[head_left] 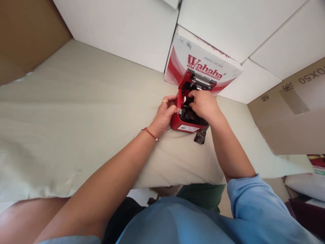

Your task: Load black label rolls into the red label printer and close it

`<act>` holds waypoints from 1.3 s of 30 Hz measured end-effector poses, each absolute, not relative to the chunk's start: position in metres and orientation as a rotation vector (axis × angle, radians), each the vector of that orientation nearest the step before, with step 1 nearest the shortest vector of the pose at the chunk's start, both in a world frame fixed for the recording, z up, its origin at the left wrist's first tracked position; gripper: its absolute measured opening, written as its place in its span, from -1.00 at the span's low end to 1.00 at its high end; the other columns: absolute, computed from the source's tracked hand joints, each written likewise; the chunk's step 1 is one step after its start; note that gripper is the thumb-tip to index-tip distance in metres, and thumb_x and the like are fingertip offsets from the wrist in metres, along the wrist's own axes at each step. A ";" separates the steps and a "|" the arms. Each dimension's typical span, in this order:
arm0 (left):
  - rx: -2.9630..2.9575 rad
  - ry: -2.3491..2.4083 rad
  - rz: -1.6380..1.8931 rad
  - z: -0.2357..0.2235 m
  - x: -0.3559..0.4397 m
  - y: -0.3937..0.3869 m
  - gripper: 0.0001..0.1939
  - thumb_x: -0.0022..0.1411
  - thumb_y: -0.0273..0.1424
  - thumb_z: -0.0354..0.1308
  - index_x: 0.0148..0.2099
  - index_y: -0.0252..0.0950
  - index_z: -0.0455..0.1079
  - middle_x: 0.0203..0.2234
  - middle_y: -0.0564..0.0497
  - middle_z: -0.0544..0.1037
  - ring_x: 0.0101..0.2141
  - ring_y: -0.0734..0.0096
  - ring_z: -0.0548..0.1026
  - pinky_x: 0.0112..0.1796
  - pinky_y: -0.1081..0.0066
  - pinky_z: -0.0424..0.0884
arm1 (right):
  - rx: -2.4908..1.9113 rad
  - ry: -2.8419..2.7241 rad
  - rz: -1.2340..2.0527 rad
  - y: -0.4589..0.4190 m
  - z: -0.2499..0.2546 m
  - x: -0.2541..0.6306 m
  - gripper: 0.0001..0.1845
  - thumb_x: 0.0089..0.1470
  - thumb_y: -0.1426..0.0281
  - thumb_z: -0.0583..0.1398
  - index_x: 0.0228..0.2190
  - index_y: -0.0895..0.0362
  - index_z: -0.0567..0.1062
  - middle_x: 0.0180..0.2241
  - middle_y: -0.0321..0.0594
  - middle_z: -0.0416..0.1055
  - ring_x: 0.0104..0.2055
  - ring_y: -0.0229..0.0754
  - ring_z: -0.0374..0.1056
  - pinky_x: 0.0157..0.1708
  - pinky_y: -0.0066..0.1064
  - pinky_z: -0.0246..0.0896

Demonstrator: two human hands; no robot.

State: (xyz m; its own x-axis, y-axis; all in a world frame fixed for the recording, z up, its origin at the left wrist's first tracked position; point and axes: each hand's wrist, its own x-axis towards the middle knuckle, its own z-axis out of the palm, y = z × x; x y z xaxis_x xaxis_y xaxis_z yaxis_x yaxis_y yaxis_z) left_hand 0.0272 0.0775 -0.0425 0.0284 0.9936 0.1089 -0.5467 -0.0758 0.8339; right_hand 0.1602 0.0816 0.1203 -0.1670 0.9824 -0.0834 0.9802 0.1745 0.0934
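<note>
A small red printer-like machine (188, 126) stands on the cloth-covered surface with its lid (203, 80) raised. My left hand (165, 115) grips its left side wall, thumb on the upper edge near a small pale tab. My right hand (204, 105) reaches inside from the right, fingers closed around a black roll (188, 100) with a white end that lies across the opening. Part of the roll is hidden by the fingers. A strip of dark, shiny film (201, 135) hangs out at the front right corner. A white label (188, 128) is on the front.
A red and white Wahaha carton (203, 57) stands right behind the machine. White boxes (122, 30) line the back. Brown cartons stand at the far left (30, 37) and at the right (289, 108). The pale cloth (88, 108) spreads widely to the left.
</note>
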 end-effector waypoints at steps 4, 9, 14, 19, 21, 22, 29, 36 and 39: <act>0.864 0.689 1.454 -0.043 0.027 0.078 -0.47 0.00 -0.35 0.34 0.07 -0.11 0.40 0.07 0.01 0.62 0.12 0.15 0.58 0.19 0.13 0.51 | 1.930 2.277 0.027 0.092 0.115 0.157 -0.54 0.26 0.48 0.26 0.15 0.10 0.69 0.11 0.08 0.73 0.14 0.24 0.61 0.04 -0.15 0.44; 0.920 0.687 1.434 -0.046 0.026 0.078 -0.46 0.06 -0.34 0.31 0.12 -0.10 0.37 0.13 -0.01 0.61 0.19 0.12 0.57 0.22 0.10 0.50 | 1.918 2.235 -0.006 0.100 0.108 0.152 -0.57 0.26 0.47 0.29 0.13 0.10 0.70 0.12 0.06 0.72 0.13 0.20 0.62 -0.02 -0.21 0.42; 0.880 0.693 1.445 -0.043 0.026 0.076 -0.46 0.03 -0.35 0.32 0.10 -0.10 0.39 0.11 0.01 0.63 0.18 0.12 0.58 0.22 0.13 0.51 | 1.894 2.468 -0.334 0.078 0.121 0.170 -0.70 0.37 0.34 0.25 0.01 0.13 0.73 -0.11 -0.09 0.77 -0.08 0.03 0.63 -0.07 -0.26 0.42; 0.879 0.675 1.438 -0.040 0.024 0.071 -0.45 0.06 -0.34 0.31 0.14 -0.10 0.38 0.16 -0.01 0.62 0.20 0.12 0.58 0.27 0.11 0.48 | 2.015 2.829 -0.480 0.010 0.122 0.205 -0.61 0.47 0.23 0.15 0.09 0.05 0.71 0.06 -0.11 0.76 0.05 0.02 0.65 0.14 -0.12 0.51; 0.885 0.676 1.442 -0.042 0.025 0.071 -0.45 0.07 -0.32 0.32 0.14 -0.09 0.38 0.19 -0.01 0.60 0.24 0.10 0.56 0.30 0.11 0.47 | 1.901 2.960 -0.402 -0.013 0.110 0.214 -0.60 0.47 0.21 0.16 0.13 0.01 0.71 0.19 -0.06 0.71 0.22 0.08 0.60 0.31 0.01 0.46; 0.898 0.680 1.446 -0.043 0.025 0.070 -0.46 0.09 -0.31 0.33 0.15 -0.08 0.38 0.21 -0.02 0.59 0.27 0.09 0.54 0.32 0.11 0.46 | 1.827 3.008 -0.371 -0.020 0.102 0.217 -0.59 0.48 0.20 0.17 0.16 0.00 0.70 0.26 -0.04 0.67 0.31 0.09 0.56 0.38 0.07 0.40; 1.335 1.016 1.779 -0.033 0.021 0.042 -0.48 0.42 -0.03 0.29 0.30 -0.09 0.41 0.37 -0.15 0.44 0.44 -0.06 0.36 0.46 -0.03 0.27 | 1.721 2.998 -0.180 -0.027 0.072 0.226 -0.49 0.54 0.20 0.14 0.38 0.03 0.54 0.49 0.00 0.44 0.60 0.08 0.28 0.61 0.20 0.08; 2.324 0.982 1.885 -0.014 0.021 0.006 -0.60 0.40 -0.38 0.23 0.24 -0.03 0.56 0.01 -0.06 0.68 0.18 0.00 0.58 0.33 -0.12 0.39 | 1.601 3.196 -0.162 -0.032 0.062 0.233 -0.50 0.55 0.17 0.18 0.36 0.03 0.55 0.44 0.04 0.50 0.54 0.11 0.37 0.58 0.24 0.15; 2.421 1.054 1.764 -0.016 0.027 0.006 -0.61 0.37 -0.44 0.23 0.18 -0.06 0.62 -0.10 -0.06 0.72 0.07 0.04 0.62 0.25 -0.11 0.42 | 1.703 3.290 -0.271 -0.023 0.067 0.239 -0.59 0.55 0.13 0.18 0.25 -0.03 0.64 0.33 -0.04 0.62 0.44 0.09 0.49 0.52 0.15 0.29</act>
State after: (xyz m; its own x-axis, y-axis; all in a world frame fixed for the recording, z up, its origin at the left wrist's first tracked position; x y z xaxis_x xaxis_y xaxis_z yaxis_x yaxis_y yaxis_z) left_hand 0.0266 0.0062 -0.0160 0.1627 0.4872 0.8580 0.5246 -0.7792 0.3430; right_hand 0.2386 -0.0234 0.0671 -0.4537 0.7867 0.4186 0.7077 0.6036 -0.3673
